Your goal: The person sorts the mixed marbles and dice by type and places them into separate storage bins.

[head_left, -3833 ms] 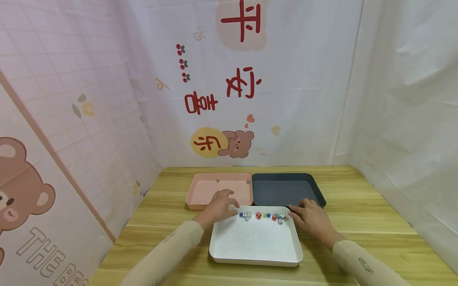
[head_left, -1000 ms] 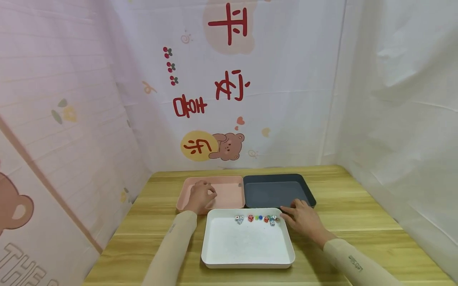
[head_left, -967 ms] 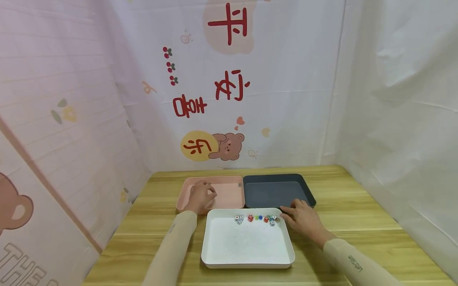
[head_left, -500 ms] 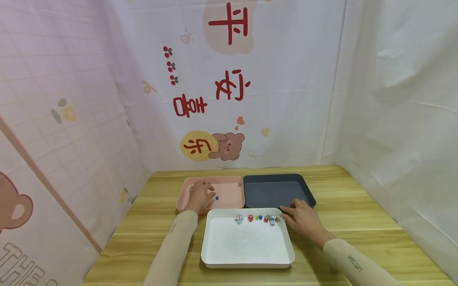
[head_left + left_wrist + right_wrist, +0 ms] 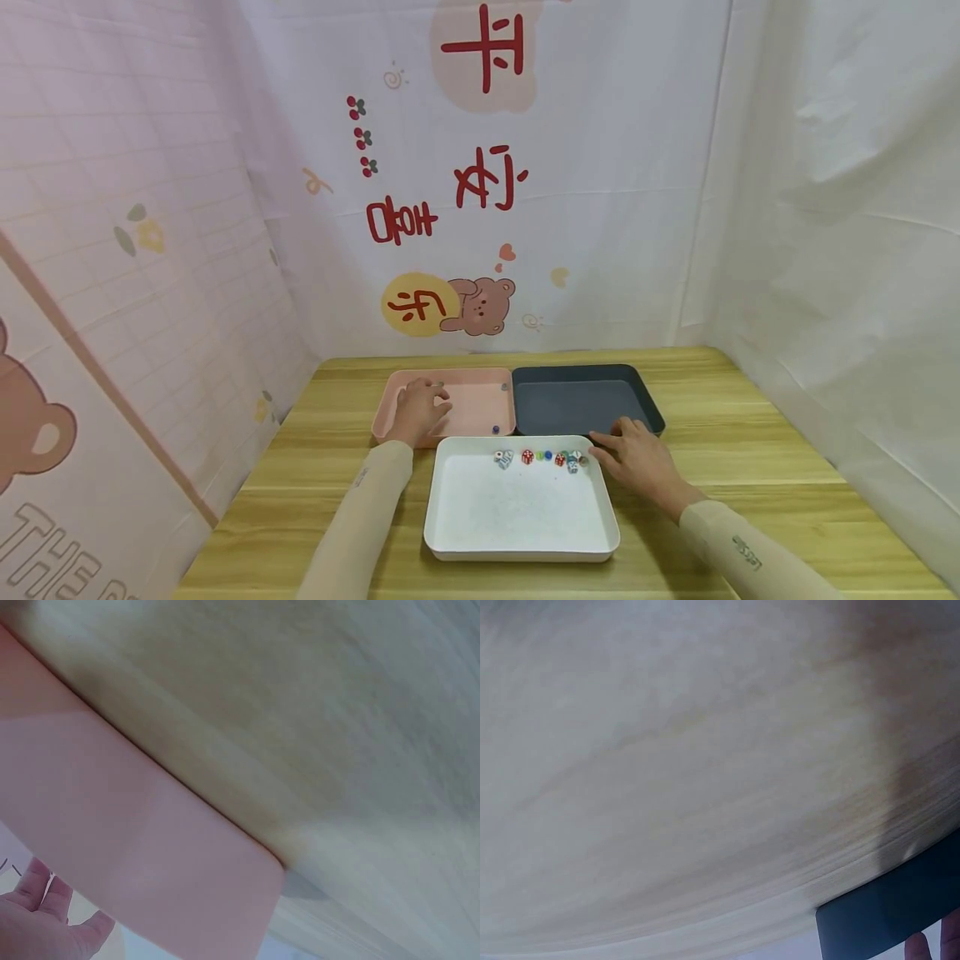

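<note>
My left hand (image 5: 420, 410) hovers over the left part of the pink tray (image 5: 468, 373), its fingers loosely bent with nothing seen between them. A small dark blue bead (image 5: 496, 429) lies near that tray's front right corner. My right hand (image 5: 637, 457) rests at the back right corner of the white tray (image 5: 522, 557), fingertips at or close to its rim. Along the white tray's back wall lie a red die (image 5: 527, 457), a second red die (image 5: 559, 460), a blue bead (image 5: 548, 456), a yellow-green bead (image 5: 539, 456) and several pale dice (image 5: 505, 459).
A dark grey-blue tray (image 5: 588, 404) adjoins the pink one on its right. Small greyish pieces lie by the pink tray's back wall, one of them a grey piece (image 5: 504, 387) at the right. All trays stand on a wooden table (image 5: 750, 467) before a printed curtain (image 5: 600, 208).
The left hand went from the white tray to the pink tray and let go of a blue bead, which rolled right to the front right corner. The right hand has stayed in place.
</note>
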The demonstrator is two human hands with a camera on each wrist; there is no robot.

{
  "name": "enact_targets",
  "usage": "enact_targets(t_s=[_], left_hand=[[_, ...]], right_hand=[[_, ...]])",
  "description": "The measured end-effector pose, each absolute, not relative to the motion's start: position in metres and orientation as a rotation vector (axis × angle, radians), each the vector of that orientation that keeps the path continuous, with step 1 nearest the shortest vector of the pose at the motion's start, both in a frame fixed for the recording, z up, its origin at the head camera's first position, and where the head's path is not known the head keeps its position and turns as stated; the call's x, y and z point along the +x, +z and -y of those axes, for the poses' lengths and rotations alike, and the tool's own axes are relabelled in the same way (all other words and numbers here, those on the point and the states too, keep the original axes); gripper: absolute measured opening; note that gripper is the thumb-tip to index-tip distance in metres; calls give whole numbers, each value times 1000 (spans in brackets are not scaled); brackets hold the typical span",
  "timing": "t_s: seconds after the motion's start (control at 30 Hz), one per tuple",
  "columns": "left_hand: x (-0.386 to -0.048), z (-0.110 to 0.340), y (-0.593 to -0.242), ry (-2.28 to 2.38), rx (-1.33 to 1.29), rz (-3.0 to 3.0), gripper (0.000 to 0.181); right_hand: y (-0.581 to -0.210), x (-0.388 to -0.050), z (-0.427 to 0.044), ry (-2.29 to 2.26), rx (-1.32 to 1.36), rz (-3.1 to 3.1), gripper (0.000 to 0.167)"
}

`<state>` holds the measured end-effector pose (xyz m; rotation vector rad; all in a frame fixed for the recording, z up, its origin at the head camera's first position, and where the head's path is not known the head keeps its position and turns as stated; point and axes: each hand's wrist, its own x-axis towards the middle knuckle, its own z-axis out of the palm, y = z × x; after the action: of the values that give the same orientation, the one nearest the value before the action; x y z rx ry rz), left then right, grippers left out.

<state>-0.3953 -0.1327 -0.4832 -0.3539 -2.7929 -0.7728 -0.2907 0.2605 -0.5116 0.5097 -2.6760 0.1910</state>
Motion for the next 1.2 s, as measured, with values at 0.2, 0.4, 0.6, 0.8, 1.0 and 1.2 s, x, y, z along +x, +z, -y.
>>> enact_targets(t_s=[0.2, 0.4, 0.6, 0.8, 1.0, 1.2], left_hand=[[-394, 134, -482, -787, -359, 2807, 19], [-392, 134, -480, -777, -372, 2835, 20], [-388, 130, -478, -756, -465, 2802, 18], [-381, 123, -473, -834, -524, 2810, 21], [-369, 113, -471, -847, -605, 2821, 22], [-360, 103, -472, -860, -589, 2878, 22]], right_hand=[[-511, -290, -260, 180, 506, 2667, 34], [-508, -288, -260, 183, 510, 2678, 35], [-505, -287, -259, 182, 517, 2681, 35], [-506, -287, -260, 177, 513, 2686, 35], [-508, -289, -260, 172, 506, 2691, 36], [-507, -288, -259, 171, 502, 2692, 35]])
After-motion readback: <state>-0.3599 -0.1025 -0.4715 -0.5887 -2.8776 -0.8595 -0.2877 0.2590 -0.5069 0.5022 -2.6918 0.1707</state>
